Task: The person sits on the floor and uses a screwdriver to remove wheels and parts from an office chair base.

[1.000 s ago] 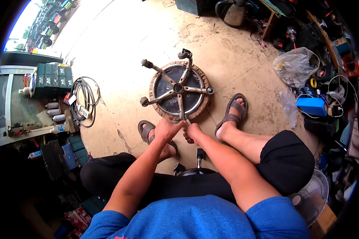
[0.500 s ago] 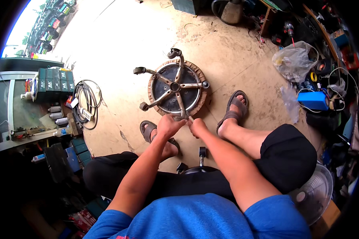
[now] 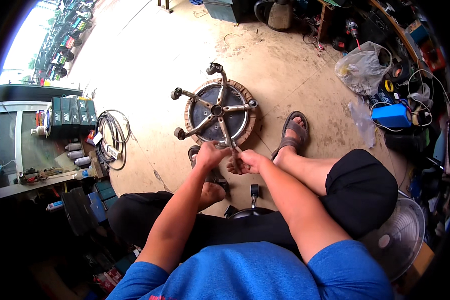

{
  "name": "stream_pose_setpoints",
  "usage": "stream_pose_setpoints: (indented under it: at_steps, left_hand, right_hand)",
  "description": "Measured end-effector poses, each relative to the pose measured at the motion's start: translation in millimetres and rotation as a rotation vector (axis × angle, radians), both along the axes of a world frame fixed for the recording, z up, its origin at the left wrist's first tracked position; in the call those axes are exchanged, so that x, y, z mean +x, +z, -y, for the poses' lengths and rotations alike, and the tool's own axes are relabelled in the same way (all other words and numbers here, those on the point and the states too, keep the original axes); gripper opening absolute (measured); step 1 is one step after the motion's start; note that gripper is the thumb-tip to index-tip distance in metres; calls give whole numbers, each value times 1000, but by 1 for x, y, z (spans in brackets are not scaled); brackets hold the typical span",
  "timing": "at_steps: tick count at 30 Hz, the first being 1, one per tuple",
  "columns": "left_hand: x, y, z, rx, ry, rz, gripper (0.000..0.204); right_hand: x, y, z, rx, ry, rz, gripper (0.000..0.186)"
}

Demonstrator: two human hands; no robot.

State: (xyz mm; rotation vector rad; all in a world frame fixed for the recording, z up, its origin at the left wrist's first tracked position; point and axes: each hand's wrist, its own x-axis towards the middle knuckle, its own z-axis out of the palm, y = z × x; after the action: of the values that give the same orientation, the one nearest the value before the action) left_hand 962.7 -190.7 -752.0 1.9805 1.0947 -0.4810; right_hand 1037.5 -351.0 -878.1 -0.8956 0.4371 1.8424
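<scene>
A five-legged stool base (image 3: 216,110) with casters lies legs up on a round, brown-edged seat (image 3: 250,126) on the floor in front of me. My left hand (image 3: 211,156) is closed around the end of the leg that points at me, and its caster is mostly hidden by the fingers. Right beside it, my right hand (image 3: 246,163) is turned partly palm up, its fingers curled around a slim metal tool (image 3: 236,148) whose tip meets that leg end. The tool's kind is hard to make out. Casters show on the other legs.
My sandalled feet (image 3: 294,131) flank the base. Coiled cable (image 3: 110,136) and dark boxed batteries (image 3: 71,117) are at left. A plastic bag (image 3: 363,67), a blue box (image 3: 391,115) and a fan (image 3: 397,240) are at right. Another caster (image 3: 255,190) stands beneath me.
My right hand has rolled over, so its curled fingers now show below the leg end. The left hand stays at the leg. The whole view has shifted slightly.
</scene>
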Motion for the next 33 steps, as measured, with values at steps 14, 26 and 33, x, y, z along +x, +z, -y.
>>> stream_pose_setpoints:
  at_steps: [14, 26, 33]
  left_hand:
    - [-9, -15, -3, -45, 46, -80, 60]
    - [-16, -25, -8, -70, 27, -1, 52]
    - [-12, -22, -5, -39, -35, -9, 35]
  right_hand:
    - [-4, 11, -2, -15, 12, 54, 28]
    - [-8, 54, -25, -217, -30, -48, 27]
    - [-24, 20, -28, -306, 43, 169, 23]
